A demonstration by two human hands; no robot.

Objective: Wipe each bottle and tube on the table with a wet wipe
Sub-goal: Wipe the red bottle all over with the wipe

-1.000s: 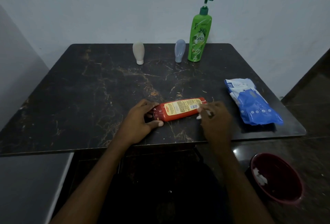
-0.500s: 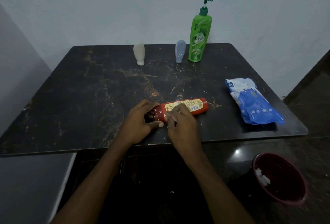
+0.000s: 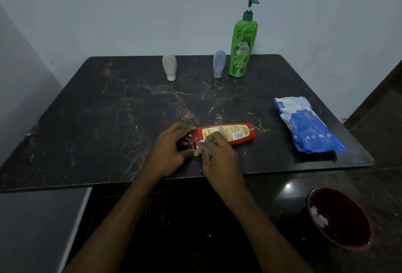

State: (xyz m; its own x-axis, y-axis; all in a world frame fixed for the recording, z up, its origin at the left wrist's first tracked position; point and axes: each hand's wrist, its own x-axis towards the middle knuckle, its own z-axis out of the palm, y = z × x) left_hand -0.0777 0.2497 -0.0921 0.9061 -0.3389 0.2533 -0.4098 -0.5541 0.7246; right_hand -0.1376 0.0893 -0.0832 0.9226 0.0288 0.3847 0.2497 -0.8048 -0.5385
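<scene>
The left hand point(image 3: 168, 151) was curled around the capped end of the red tube point(image 3: 226, 134), which lay flat near the front edge of the table point(image 3: 108, 120). A wet wipe point(image 3: 201, 143) (mostly hidden) was pinched against the tube by the right hand point(image 3: 218, 156), beside the left.

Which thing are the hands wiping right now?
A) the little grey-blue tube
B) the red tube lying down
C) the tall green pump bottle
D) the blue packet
B: both hands, left hand and right hand, are on the red tube, a bit of white wipe against it.
</scene>
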